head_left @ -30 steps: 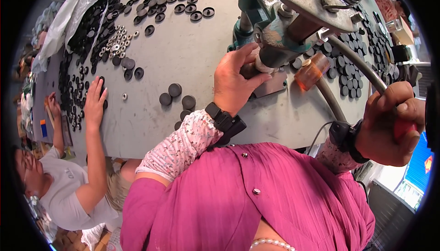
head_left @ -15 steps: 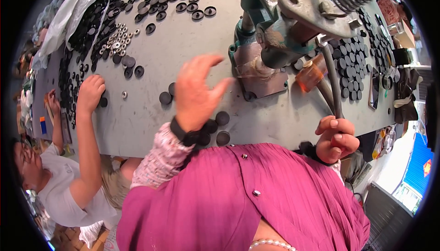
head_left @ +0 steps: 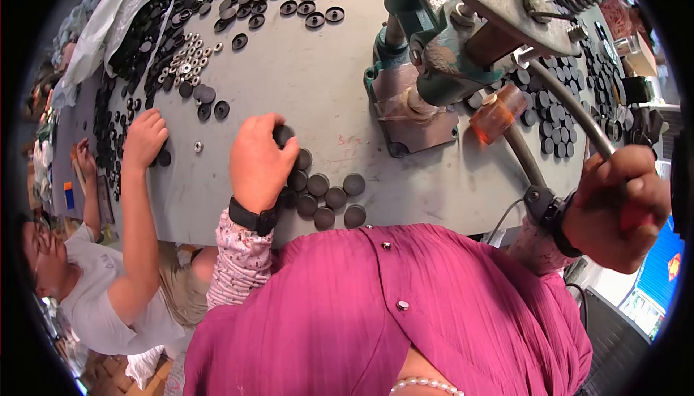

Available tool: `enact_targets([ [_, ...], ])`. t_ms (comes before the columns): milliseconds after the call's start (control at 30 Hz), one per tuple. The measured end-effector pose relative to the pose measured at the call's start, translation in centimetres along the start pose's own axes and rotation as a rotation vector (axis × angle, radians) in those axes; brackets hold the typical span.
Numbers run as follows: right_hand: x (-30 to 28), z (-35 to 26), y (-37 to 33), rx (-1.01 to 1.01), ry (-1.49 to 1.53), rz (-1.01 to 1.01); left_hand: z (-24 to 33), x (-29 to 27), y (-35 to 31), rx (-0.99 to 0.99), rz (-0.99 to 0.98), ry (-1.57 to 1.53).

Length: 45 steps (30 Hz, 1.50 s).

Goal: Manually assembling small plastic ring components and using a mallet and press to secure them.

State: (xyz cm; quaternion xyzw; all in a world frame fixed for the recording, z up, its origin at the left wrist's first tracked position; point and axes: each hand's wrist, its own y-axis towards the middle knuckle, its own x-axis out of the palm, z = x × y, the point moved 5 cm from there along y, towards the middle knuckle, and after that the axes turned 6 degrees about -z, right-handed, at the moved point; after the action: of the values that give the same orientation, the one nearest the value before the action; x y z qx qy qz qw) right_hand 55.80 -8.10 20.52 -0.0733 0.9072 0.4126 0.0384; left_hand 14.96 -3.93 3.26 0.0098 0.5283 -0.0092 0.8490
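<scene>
My left hand [head_left: 259, 166] is over the table left of the press, its thumb and forefinger closed on a round black cap [head_left: 283, 135]. Beside and below it on the table lies a loose group of several similar black caps [head_left: 318, 185]. My right hand [head_left: 616, 208] is wrapped round the end of the metal lever [head_left: 571, 99], whose grip shows a bit of red between the fingers. That lever joins the green hand press [head_left: 447, 70], which stands on a metal base plate [head_left: 426, 135]. No cap can be made out under its ram.
An orange translucent cylinder [head_left: 499, 114] sits by the press on a second bar. Black caps [head_left: 557, 121] are laid out at right; small metal rings [head_left: 186, 63] and a black heap [head_left: 137, 56] with plastic sheeting [head_left: 119, 13] lie far left. A co-worker's hand [head_left: 146, 138] rests at left.
My left hand has moved left, away from the press, and taken hold of a black cap. My right hand has swung the lever outward to the right, and the press head has turned with it.
</scene>
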Motion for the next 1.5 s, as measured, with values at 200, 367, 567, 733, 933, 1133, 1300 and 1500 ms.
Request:
enact_targets([
  [200, 2.6, 1.1, 6.0, 0.092, -0.109, 0.377, 10.5, 3.9, 2.1, 0.162, -0.131, -0.561],
  [367, 2.8, 0.5, 6.1, 0.086, -0.065, 0.197, 13.7, 6.2, 3.7, 0.281, 0.030, -0.706],
  [567, 0.3, 0.3, 4.4, 0.086, 0.095, 0.100, 13.8, 7.8, 4.0, 0.312, -0.017, -0.758],
  [733, 0.3, 0.2, 0.8, 0.034, 0.039, -0.043, 13.9, 7.6, 3.7, 0.314, 0.008, -0.772],
  [933, 2.8, 4.6, -13.1, -0.162, -0.157, 0.112, 12.5, 3.9, 2.6, 0.340, -0.012, -0.636],
  [1133, 2.7, 4.7, -12.7, -0.078, -0.141, 0.097, 4.5, -0.6, -1.0, 0.145, -0.028, -0.047],
  [1300, 1.5, 0.7, -6.2, -0.073, -0.095, 0.044, 1.9, 0.0, -2.3, -0.088, -0.256, 0.009],
  [1500, -0.2, 0.4, -0.1, 0.021, 0.031, 0.048, 5.7, 2.6, 0.1, 0.094, -0.122, -0.315],
])
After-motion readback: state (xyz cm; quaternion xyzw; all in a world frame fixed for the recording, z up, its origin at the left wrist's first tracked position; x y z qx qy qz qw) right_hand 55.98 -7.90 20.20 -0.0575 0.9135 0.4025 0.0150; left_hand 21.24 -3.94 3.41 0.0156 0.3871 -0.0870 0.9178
